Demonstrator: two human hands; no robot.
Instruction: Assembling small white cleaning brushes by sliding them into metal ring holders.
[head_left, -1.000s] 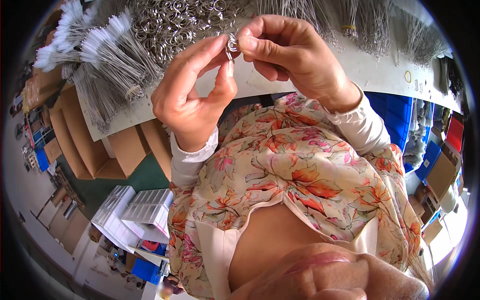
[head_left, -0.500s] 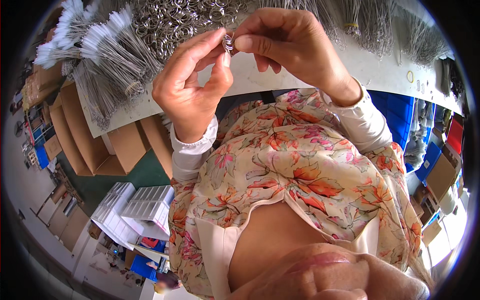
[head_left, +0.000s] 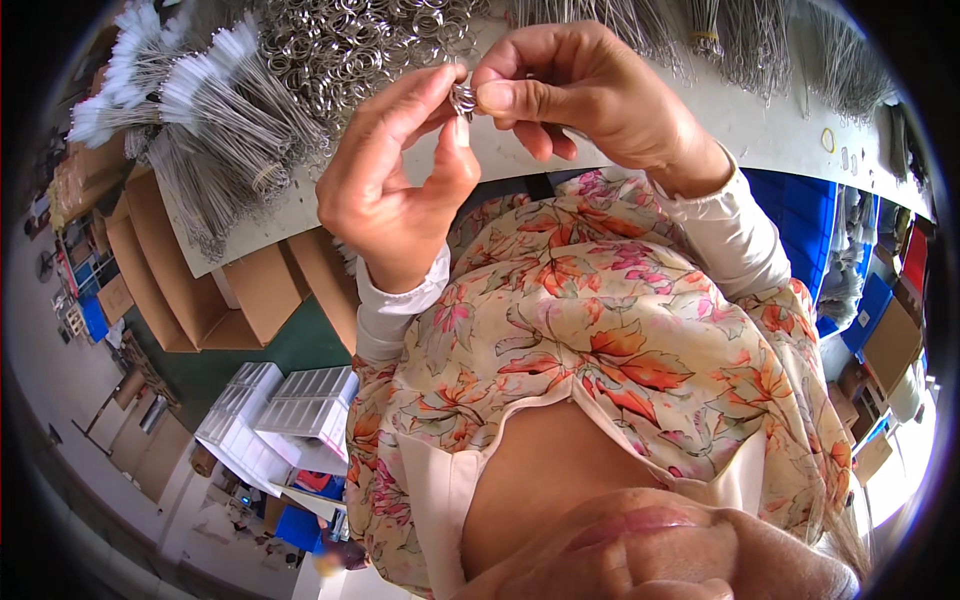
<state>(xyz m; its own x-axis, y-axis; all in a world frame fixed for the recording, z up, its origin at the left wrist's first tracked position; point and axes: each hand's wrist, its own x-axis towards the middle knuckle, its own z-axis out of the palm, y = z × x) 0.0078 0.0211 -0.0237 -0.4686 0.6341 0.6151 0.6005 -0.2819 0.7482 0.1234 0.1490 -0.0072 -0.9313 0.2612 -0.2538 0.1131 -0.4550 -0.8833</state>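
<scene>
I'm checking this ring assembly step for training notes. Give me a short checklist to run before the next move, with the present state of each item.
1. Small metal ring pinched between both hands: ok.
2. Left hand grips the ring with thumb and forefinger: ok.
3. Right hand pinches it from the other side: ok.
4. Ring split open or closed: cannot tell, too small.
5. Supply of loose rings on the table just beyond the hands: ok.
6. Wire bundles lying beside the pile, apart from the hands: ok.
</scene>
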